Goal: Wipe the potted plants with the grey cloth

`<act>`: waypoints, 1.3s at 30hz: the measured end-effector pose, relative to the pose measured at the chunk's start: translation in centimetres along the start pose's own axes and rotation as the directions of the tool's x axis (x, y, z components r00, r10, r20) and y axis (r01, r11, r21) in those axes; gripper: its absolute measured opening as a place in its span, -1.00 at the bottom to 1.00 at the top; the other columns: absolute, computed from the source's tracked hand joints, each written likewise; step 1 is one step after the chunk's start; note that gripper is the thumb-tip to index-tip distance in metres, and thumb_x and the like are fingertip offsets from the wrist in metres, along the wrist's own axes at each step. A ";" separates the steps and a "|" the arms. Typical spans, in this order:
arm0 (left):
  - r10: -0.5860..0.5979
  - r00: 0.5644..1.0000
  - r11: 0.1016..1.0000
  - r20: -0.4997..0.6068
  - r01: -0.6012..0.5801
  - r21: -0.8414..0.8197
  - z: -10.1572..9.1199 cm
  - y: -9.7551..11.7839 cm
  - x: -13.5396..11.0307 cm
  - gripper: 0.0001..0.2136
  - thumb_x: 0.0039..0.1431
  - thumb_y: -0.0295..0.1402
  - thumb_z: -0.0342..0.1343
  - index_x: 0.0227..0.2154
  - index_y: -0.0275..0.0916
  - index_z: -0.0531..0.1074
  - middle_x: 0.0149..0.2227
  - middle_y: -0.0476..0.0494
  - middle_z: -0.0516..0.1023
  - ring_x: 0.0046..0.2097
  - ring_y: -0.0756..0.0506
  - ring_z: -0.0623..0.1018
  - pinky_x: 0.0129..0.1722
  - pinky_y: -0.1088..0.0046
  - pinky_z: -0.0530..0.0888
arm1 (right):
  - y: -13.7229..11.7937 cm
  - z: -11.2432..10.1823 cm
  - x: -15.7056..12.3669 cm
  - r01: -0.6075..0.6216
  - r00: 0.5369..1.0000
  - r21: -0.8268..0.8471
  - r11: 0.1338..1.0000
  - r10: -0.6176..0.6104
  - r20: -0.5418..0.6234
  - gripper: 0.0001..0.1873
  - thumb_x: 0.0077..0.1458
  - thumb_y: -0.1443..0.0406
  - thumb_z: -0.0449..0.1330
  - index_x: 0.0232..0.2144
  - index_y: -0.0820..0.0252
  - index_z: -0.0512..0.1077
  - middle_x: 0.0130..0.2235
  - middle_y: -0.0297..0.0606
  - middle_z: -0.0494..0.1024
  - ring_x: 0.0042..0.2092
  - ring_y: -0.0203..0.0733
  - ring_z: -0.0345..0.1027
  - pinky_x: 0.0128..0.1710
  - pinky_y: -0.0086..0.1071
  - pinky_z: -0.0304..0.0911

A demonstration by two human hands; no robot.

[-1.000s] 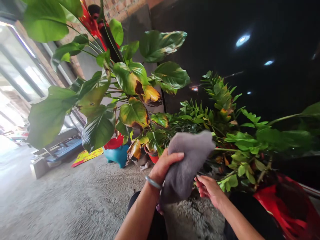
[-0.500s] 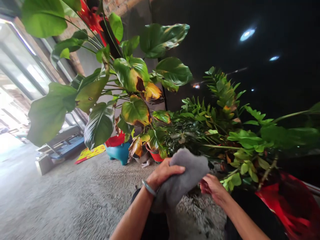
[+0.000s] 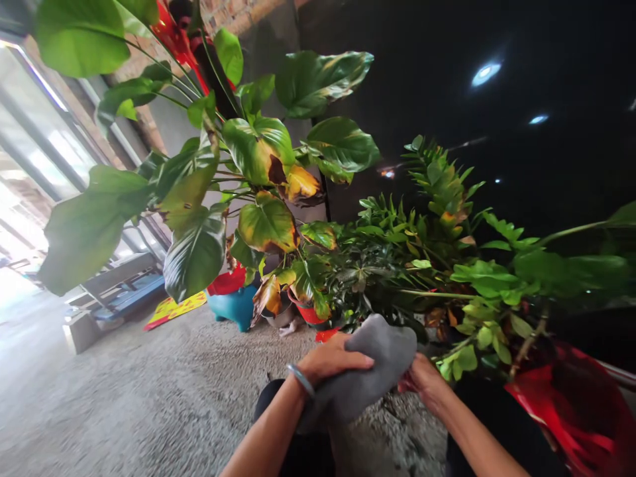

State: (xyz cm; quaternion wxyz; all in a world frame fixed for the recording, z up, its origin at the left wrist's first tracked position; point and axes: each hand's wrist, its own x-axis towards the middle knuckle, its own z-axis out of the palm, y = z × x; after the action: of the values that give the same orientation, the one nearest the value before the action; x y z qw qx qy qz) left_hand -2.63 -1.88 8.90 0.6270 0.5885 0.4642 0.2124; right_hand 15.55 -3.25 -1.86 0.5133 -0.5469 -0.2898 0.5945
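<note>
A soft grey cloth (image 3: pixel 380 348) lies bunched in front of me, low over the floor. My left hand (image 3: pixel 330 361), with a pale bangle at the wrist, is closed on it, thumb on top and fingers underneath. At the cloth's right edge is my right hand (image 3: pixel 422 383), its fingers curled in and partly hidden behind the fabric; what they grip cannot be made out. Just beyond both hands, leafy potted plants (image 3: pixel 397 265) crowd against a dark glossy wall.
A tall broad-leaved plant (image 3: pixel 268 218) with browning leaves rises at centre left. Behind my left hand stand a blue pot (image 3: pixel 231 306) and a red pot (image 3: pixel 311 311). A red bag-like thing (image 3: pixel 571 404) is at lower right. Rough concrete floor (image 3: pixel 149 397) spreads to the left.
The cloth and my left hand have dropped slightly and shifted right. The cloth's edge now meets my right hand more closely. A small red patch shows behind my left hand.
</note>
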 end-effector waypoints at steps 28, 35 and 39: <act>-0.053 0.709 0.696 -0.703 -0.479 -0.535 -2.6 1.9 -0.1 -0.68 -0.13 -0.32 0.31 -0.28 -0.32 0.45 -0.51 -0.06 0.57 -0.52 -0.07 0.54 -0.50 0.44 0.51 | -1.5 0.5 -0.6 -0.126 0.992 0.112 0.986 0.129 -0.019 -0.82 -0.21 0.29 0.38 -0.63 0.23 0.45 -0.70 -0.36 0.43 -0.72 -0.38 0.23 -0.77 -0.55 0.09; -0.268 0.856 0.769 -0.442 -0.086 -0.633 3.0 -7.1 -2.6 -0.70 -0.25 -0.29 0.39 -0.46 -0.31 0.45 -0.60 -0.07 0.54 -0.57 -0.06 0.51 -0.57 0.47 0.45 | -1.4 0.2 -0.6 -0.131 0.990 0.108 0.986 0.136 -0.047 -0.82 -0.23 0.28 0.38 -0.67 0.23 0.46 -0.71 -0.36 0.44 -0.73 -0.39 0.22 -0.78 -0.55 0.09; -0.100 0.794 0.767 -0.599 -0.322 -0.555 -0.1 -1.5 -3.1 -0.63 -0.32 -0.27 0.39 -0.39 -0.31 0.47 -0.60 -0.03 0.54 -0.61 -0.05 0.49 -0.61 0.46 0.45 | -1.5 0.4 -0.6 -0.122 0.991 0.111 0.986 0.127 -0.040 -0.81 -0.26 0.25 0.39 -0.66 0.22 0.47 -0.72 -0.37 0.43 -0.73 -0.39 0.21 -0.77 -0.55 0.10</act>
State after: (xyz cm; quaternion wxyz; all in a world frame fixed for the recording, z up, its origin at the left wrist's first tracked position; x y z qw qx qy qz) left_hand -4.60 -4.69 8.57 0.5936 0.2731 0.5000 0.5684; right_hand 15.58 -3.27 -0.21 0.5107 -0.5492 -0.2101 0.6273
